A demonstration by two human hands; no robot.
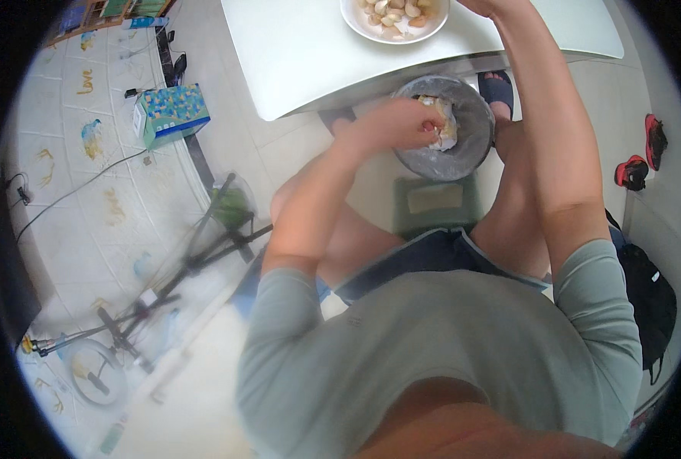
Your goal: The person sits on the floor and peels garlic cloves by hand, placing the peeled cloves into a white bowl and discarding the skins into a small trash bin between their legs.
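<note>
My left hand (406, 123), blurred, is over a grey bin (472, 155) between my knees, its fingers curled. Whether a small piece is between the fingertips I cannot tell. Crumpled whitish and yellowish waste (448, 135) lies in the bin, just beyond those fingers. Above the white table, at the picture's top edge, is my right hand (481, 4); its fingers are cut off by the edge. Left of it a white bowl (395, 39) holds several garlic cloves (395, 17), pale and seemingly peeled.
The white table (306, 63) has its near edge just beyond the bin. A green stool (438, 201) stands under the bin's near side. To the left are a patterned box (174, 115) and a black metal stand (197, 258). Red-black shoes (631, 172) and a black bag (650, 310) lie right.
</note>
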